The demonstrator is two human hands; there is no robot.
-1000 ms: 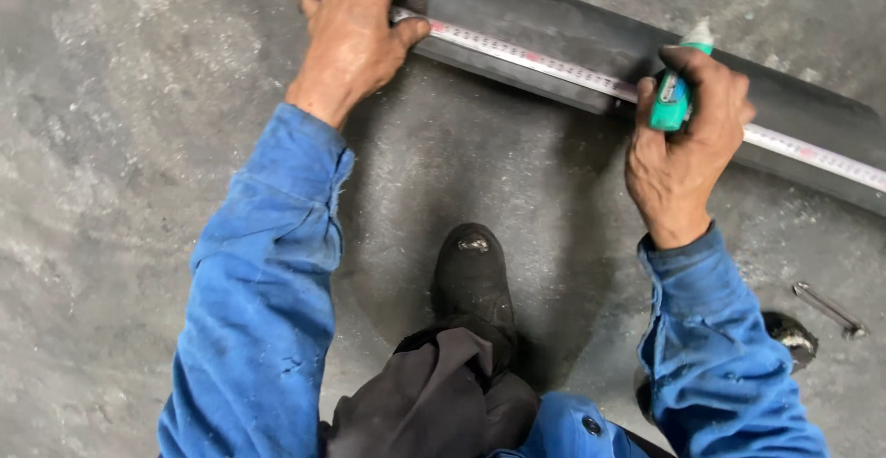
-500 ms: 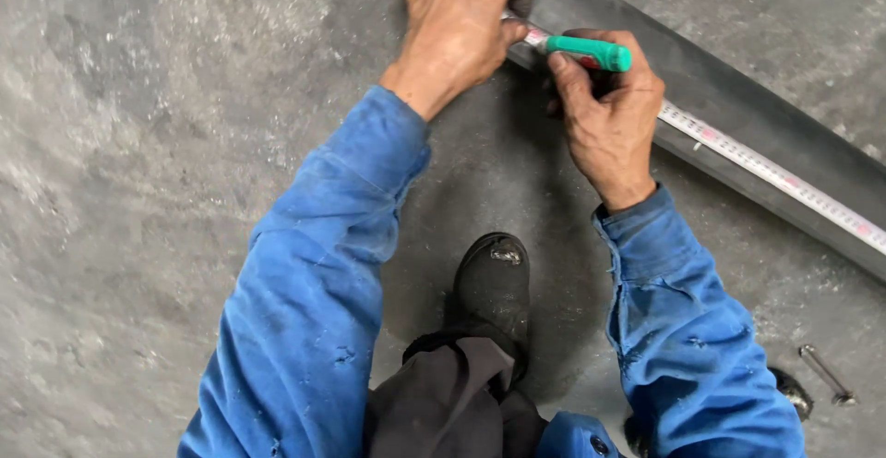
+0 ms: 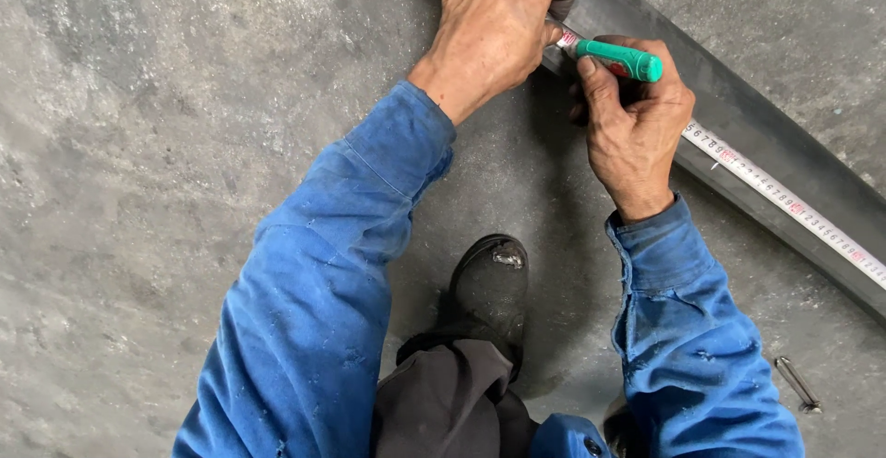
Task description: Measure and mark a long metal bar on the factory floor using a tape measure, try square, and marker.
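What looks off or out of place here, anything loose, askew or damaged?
Little stands out. A small metal tool lies loose on the concrete floor by the right sleeve. The tape measure runs flat along the dark steel bar, left hand pinning it, right hand holding a green marker.

Right hand (image 3: 637, 126) nearer left hand (image 3: 498, 29)

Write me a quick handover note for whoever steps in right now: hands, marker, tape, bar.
Left hand: pressed down on the end of the dark steel bar, pinning the tape measure there.
Right hand: grip closed on the green marker, tip pointing at the tape beside the left hand.
The tape lies along the bar toward the right. A small metal tool lies on the concrete floor; black boot below the hands.
Done: tape laid and held. No mark is visible; the hands hide that spot.
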